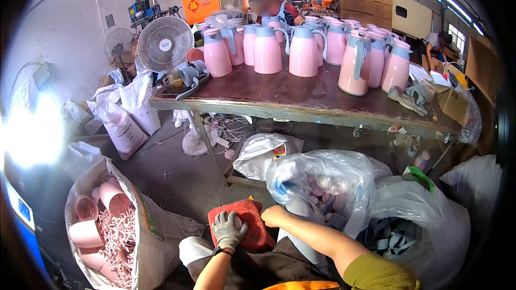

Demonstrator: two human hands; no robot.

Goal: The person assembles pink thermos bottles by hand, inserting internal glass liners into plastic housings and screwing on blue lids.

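A folded red cloth (248, 220) lies across my lap. On its left part rests my left hand (228, 230), in a grey-white work glove, flat with the fingers spread. My bare right hand (275, 216) is closed at the cloth's right edge; its fingers are turned away, so what they hold, if anything, is hidden. Beyond my knees stands a dark-topped table (242, 88) bearing several pink jugs with grey-blue lids and handles, one pink jug (355, 67) being near its front edge.
At my left stands a woven sack (156, 236) with pink shells and small pink pieces. Clear plastic bags (322, 169) with grey and pink parts sit at my right. A fan (165, 44) is by the table's left end. Another person (287, 13) is behind the jugs.
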